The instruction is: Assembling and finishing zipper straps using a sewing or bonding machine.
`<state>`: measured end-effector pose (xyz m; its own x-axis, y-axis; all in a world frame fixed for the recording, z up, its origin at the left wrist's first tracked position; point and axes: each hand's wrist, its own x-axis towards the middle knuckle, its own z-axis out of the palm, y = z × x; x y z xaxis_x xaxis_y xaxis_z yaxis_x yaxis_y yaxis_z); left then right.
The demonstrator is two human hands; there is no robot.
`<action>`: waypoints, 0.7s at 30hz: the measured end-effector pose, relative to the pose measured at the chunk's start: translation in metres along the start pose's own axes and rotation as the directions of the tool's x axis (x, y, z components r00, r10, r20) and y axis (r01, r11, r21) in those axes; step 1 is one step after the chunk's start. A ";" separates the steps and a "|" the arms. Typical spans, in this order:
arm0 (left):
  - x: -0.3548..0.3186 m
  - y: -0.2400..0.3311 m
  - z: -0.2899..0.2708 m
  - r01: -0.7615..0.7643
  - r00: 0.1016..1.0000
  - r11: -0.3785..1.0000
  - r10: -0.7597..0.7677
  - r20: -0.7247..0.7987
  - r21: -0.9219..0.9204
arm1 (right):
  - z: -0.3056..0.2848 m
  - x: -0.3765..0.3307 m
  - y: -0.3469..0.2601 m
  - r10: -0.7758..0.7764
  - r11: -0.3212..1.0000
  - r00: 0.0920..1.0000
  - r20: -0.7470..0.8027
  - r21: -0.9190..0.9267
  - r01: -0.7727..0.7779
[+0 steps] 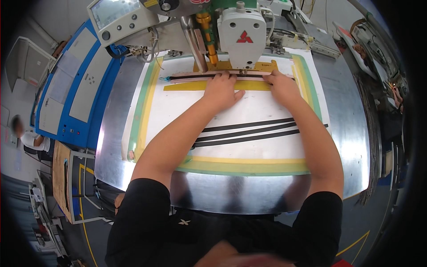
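Observation:
A long black strip [191, 77] lies crosswise in a narrow pinkish slot at the far part of the white sheet [173, 111], under the head of an industrial sewing machine [242, 35]. On it press the fingertips of my left hand [221, 91], its thumb spread out to the right. My right hand [282, 88] is closed at the strip's right portion, where the fingers cover what they grip. A yellow flat bar [184, 86] runs along the slot's near side. Closer to me, several black strips [247, 132] rest side by side, partly behind my forearms.
Green and yellow tape [240, 167] borders the sheet on a shiny metal table [113, 133]. A brass-coloured rod [206, 33] reaches down near my left hand. Control panel [116, 20] sits upper left, above a blue cabinet [80, 84]. Another person [35, 140] is far left.

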<state>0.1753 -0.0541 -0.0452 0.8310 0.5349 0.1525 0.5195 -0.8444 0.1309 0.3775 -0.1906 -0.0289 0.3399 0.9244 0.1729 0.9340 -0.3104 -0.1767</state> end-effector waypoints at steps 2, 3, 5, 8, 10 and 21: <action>-0.003 0.009 -0.007 0.009 1.000 1.000 -0.009 -0.008 0.024 | -0.005 -0.003 0.006 0.030 0.999 0.999 0.022 -0.021 -0.030; -0.003 0.013 -0.011 0.010 1.000 1.000 -0.009 -0.009 0.024 | -0.004 -0.003 0.008 0.030 0.999 0.999 0.022 -0.021 -0.029; -0.002 0.019 -0.014 0.055 0.998 0.997 -0.057 0.032 0.058 | -0.001 -0.003 0.011 0.021 1.000 1.000 0.005 -0.005 -0.021; 0.005 0.008 -0.003 -0.018 1.000 1.000 0.017 0.011 0.010 | -0.002 0.002 0.003 0.007 1.000 1.000 0.024 -0.007 -0.007; 0.007 0.012 -0.003 -0.006 0.999 1.000 0.006 0.033 -0.008 | -0.002 0.002 0.002 0.004 1.000 1.000 0.026 0.001 -0.004; 0.011 0.025 -0.005 0.035 0.999 0.999 -0.035 0.037 0.008 | -0.001 0.000 0.004 -0.042 0.999 0.999 -0.022 0.029 0.042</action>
<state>0.1961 -0.0692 -0.0357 0.8192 0.5626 0.1112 0.5495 -0.8255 0.1284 0.3816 -0.1927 -0.0285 0.3031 0.9314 0.2015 0.9440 -0.2645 -0.1974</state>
